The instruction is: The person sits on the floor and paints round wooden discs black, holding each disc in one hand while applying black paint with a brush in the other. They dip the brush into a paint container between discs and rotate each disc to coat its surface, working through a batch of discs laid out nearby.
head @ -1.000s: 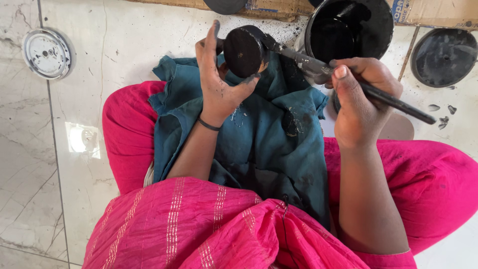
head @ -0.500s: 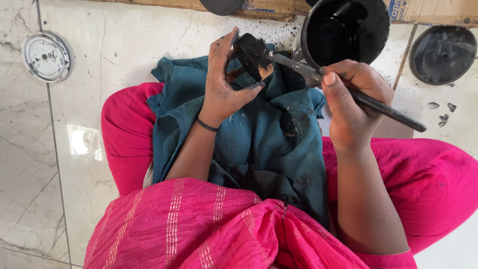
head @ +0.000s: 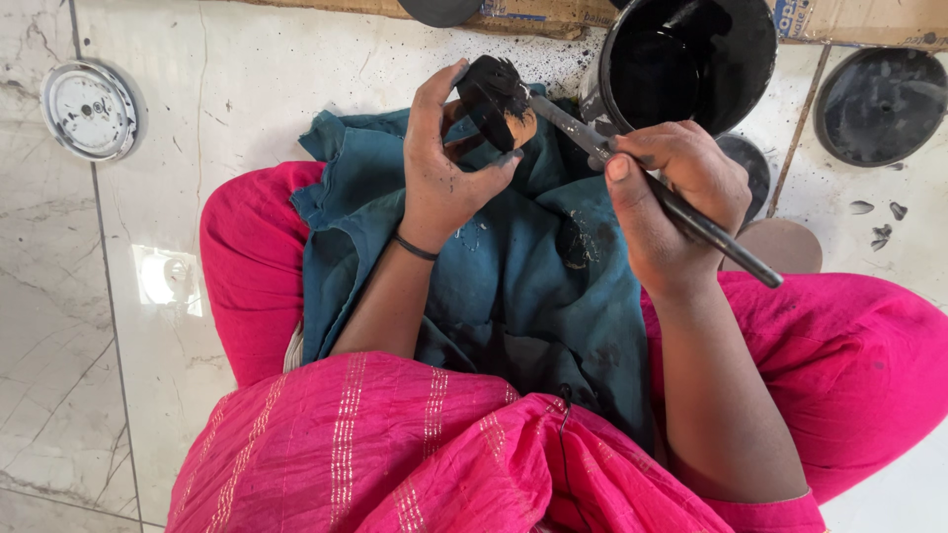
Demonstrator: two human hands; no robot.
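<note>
Overhead, left hand (head: pixel 444 168) cupping black disc (head: pixel 494 94), right hand (head: pixel 671 188) gripping brush (head: pixel 642 178).

Glossy white marble floor (head: pixel 247 59), sunlit patch (head: pixel 166 278)

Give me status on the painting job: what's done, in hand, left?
Done, it seems: a black disc lies on the floor at right, another beside the paint pot. In hand: the left hand holds a small round piece, mostly black, while the right hand puts the brush to it. Left: a tan patch on that piece's edge, and a bare tan disc by the knee.
</note>
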